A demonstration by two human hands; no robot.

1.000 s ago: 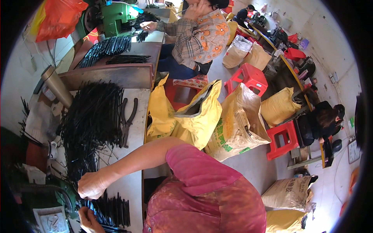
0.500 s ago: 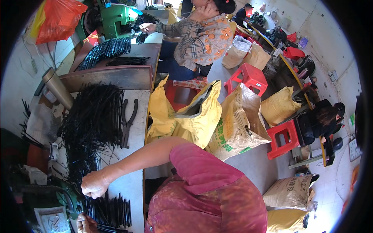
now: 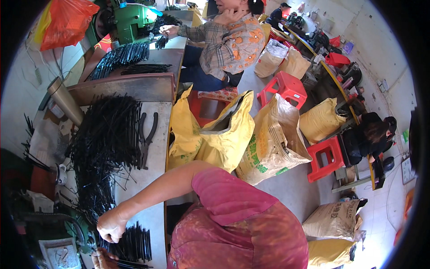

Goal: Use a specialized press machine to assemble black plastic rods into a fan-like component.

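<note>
A worker's right grip (image 3: pixel 112 226), fingers curled narrow, hangs just beside a row of slim black strips (image 3: pixel 139 242) on a pale surface (image 3: pixel 159 121); whether it pinches one cannot be told. Near it, the left grip (image 3: pixel 104 260) meets the picture's lower edge, its hold unclear. A tangled black heap (image 3: pixel 105 134) spreads above the right grip in the view, with pliers (image 3: pixel 144 150) alongside.

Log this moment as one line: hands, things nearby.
Right hand: near row of black strips, grip unclear | Left hand: at picture's lower edge, grip unclear | Pliers: on table, beside black heap
</note>
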